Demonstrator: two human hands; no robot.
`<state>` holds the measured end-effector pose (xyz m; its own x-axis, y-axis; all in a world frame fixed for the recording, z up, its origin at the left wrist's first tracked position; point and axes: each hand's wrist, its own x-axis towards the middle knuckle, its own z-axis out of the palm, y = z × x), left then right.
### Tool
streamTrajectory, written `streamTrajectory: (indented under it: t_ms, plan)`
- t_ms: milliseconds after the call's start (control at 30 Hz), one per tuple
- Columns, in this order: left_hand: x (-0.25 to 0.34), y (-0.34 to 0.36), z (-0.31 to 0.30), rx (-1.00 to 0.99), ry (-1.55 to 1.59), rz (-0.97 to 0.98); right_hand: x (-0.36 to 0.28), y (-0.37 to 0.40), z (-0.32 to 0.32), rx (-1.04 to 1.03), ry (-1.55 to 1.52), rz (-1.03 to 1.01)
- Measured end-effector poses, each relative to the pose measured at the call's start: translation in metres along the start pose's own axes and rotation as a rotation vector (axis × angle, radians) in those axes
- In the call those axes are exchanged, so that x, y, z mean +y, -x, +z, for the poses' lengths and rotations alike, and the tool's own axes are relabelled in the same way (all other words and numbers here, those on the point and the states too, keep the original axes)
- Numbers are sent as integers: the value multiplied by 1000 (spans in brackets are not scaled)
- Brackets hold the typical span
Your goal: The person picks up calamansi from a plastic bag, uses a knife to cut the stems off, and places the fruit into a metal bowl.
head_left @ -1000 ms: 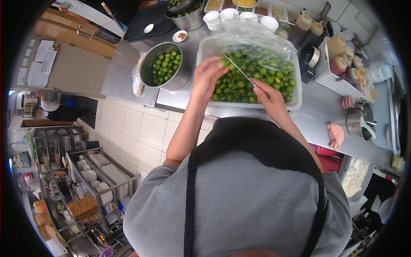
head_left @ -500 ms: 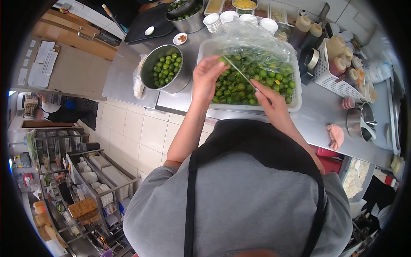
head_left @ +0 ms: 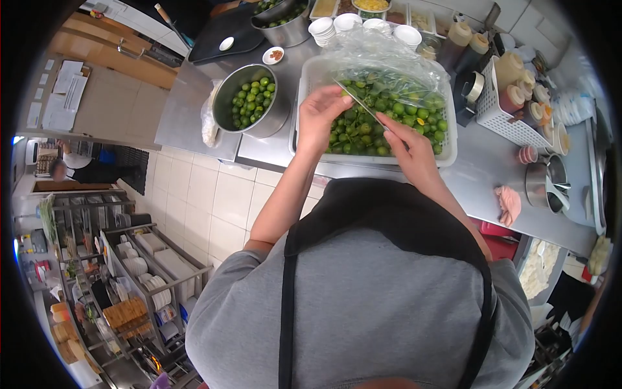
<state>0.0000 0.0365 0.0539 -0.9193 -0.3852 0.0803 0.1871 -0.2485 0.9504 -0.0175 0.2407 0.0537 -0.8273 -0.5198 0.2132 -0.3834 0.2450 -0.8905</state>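
My right hand (head_left: pixel 413 150) is closed round the handle of a thin knife (head_left: pixel 364 107), its blade slanting up and left over the limes. The fingers of my left hand (head_left: pixel 319 117) are pinched beside the blade on a small green lime (head_left: pixel 346 92), partly hidden by the fingers and knife. Below both hands stands a white plastic tub (head_left: pixel 448 155) filled with small green limes (head_left: pixel 363 129), some with stems and leaves. A clear plastic bag (head_left: pixel 389 68) lies across the tub's far side.
Left of the tub stands a steel pot (head_left: pixel 272 117) with limes in it. A small dish (head_left: pixel 273 56) and stacked white cups (head_left: pixel 321 32) are further back. At right are a white basket (head_left: pixel 502 120) of sauce bottles, a pink cloth (head_left: pixel 508 204) and a steel container (head_left: pixel 536 185).
My left hand has shifted slightly right and down with the lime, and its fingers now sit closer to the blade. The right hand has barely moved.
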Motion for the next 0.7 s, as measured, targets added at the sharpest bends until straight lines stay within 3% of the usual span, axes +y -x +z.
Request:
streamTrajectory:
  t_ms: [167, 267, 367, 433, 500, 567, 633, 700]
  plan:
    - [5, -3, -6, -87, 263, -125, -3, -3, 1, 6, -36, -37]
    - [1, -13, -26, -38, 399, -185, 5, -3, 4, 17, -30, -67]
    - [9, -28, -54, 87, 365, -55, 16, 2, 3, -14, 0, 15]
    - [26, -36, -70, 274, 113, 117, 20, 6, -2, -18, -26, 73]
    - [40, -40, -88, 458, -570, 363, 25, 10, -6, -23, -53, 128]
    - [42, -39, -88, 609, -1363, 743, 34, 12, -6, 47, -80, 96]
    - [17, -42, -83, 405, -1251, 566, 30, 12, -9, 31, -86, 132]
    - [-7, -35, -57, 79, -1261, 192, 28, 12, -8, 13, -92, 166]
